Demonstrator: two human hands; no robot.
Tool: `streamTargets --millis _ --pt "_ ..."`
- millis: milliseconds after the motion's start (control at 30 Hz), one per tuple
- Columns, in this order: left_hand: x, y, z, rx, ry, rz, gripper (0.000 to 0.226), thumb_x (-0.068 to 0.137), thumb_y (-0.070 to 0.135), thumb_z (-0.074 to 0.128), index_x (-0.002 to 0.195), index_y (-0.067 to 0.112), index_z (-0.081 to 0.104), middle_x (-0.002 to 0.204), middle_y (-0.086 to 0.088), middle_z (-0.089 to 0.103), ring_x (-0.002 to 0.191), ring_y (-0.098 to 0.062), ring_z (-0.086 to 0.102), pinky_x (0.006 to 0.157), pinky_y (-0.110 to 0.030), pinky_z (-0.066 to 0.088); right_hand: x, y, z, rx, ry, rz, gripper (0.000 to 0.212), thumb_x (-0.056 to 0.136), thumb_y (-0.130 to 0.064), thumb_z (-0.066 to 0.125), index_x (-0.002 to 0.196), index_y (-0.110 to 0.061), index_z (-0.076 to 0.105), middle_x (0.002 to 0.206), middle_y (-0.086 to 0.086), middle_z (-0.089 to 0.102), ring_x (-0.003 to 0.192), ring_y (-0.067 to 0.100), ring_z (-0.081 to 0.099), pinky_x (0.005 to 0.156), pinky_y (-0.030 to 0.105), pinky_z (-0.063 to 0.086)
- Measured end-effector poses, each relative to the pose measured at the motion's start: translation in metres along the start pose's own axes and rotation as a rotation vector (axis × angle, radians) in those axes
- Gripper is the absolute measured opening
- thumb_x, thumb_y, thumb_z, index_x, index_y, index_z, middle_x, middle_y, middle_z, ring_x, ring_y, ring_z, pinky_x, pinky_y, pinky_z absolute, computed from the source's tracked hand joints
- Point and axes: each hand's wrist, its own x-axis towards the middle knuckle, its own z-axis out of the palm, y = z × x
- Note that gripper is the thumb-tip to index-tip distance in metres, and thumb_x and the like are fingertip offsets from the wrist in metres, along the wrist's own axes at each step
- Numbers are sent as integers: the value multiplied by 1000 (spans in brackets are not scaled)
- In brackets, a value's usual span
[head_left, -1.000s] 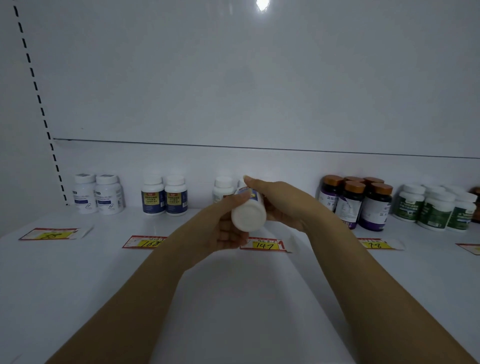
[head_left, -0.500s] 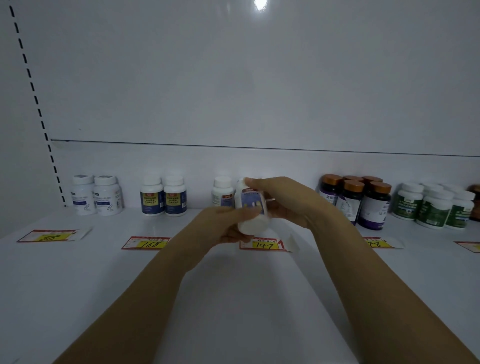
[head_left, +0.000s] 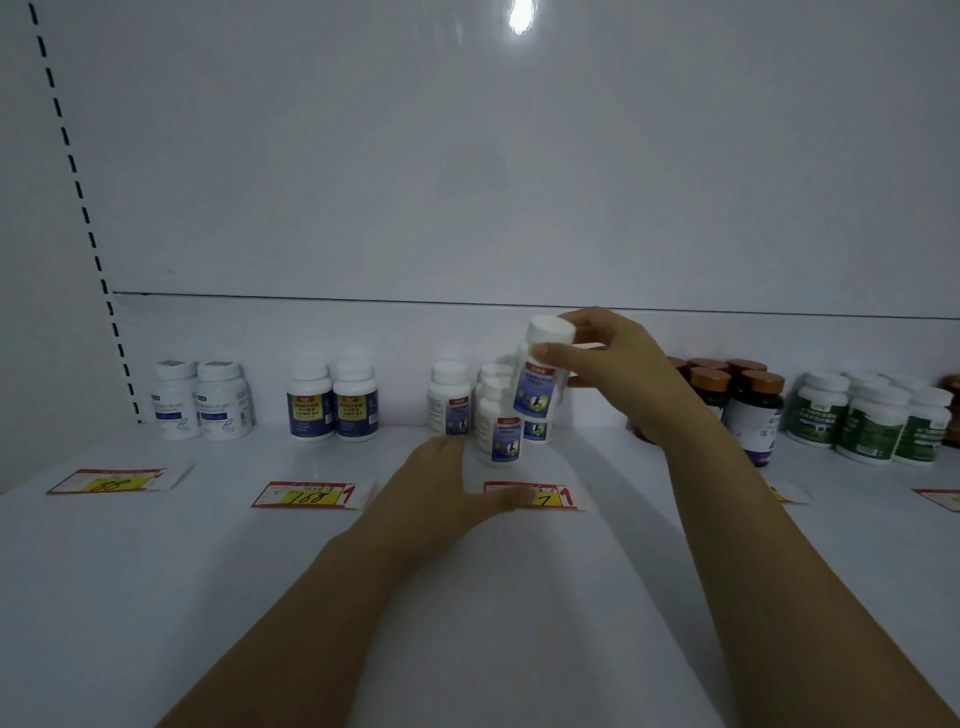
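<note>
My right hand (head_left: 618, 364) grips a white pill bottle (head_left: 537, 387) with a blue label and white cap. It holds the bottle about upright in the air, above and just behind a small group of matching bottles (head_left: 500, 426) on the white shelf (head_left: 156, 571). My left hand (head_left: 441, 483) is low over the shelf with its fingers stretched forward and holds nothing. Its fingertips lie just left of the front bottle of the group, and its thumb reaches over a red and yellow price tag (head_left: 553, 498).
Along the back of the shelf stand two white bottles (head_left: 200, 400), two blue-and-yellow labelled bottles (head_left: 332, 402), dark bottles with brown caps (head_left: 750, 410) and green-labelled bottles (head_left: 872, 418). More price tags (head_left: 306, 493) lie along the shelf. A white back panel rises behind.
My left hand has let go of the bottle and dropped to the shelf. My right hand alone has turned the bottle upright and lifted it up and back.
</note>
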Motion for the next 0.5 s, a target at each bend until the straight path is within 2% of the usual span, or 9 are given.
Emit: streamTargets --millis 100,167,233,400,500 --pt "-2 -3 4 162 -95 -44 107 72 78 48 151 16 9 158 0 11 144 -14 12 115 -30 13 1 9 5 -147 156 -36 32 82 -28 71 111 -20 59 106 -7 61 90 10 60 74 23 51" --pt "-2 -3 6 275 -161 -62 111 72 82 40 151 14 2 160 -1 -1 146 -14 1 117 -33 5 3 17 10 -214 191 -26 35 82 -27 70 114 -18 59 109 -4 61 94 13 59 78 28 52" --pt "0 -4 8 336 -209 -71 110 73 84 32 151 14 -1 159 -2 -7 147 -15 -4 117 -33 1 5 26 15 -256 173 3 37 83 -25 69 117 -15 58 115 2 62 99 16 58 83 30 49" --pt "3 -7 11 370 -248 -68 110 73 85 26 151 13 -2 159 -3 -6 147 -15 -3 118 -33 0 9 39 23 -339 105 62 40 85 -27 67 120 -11 57 118 4 61 95 12 52 77 24 40" --pt "3 -8 11 386 -254 -61 110 74 85 26 151 12 -2 159 -4 -6 147 -16 -3 119 -33 1 12 43 24 -372 56 122 39 85 -31 67 117 -11 58 115 6 64 95 16 57 78 29 47"
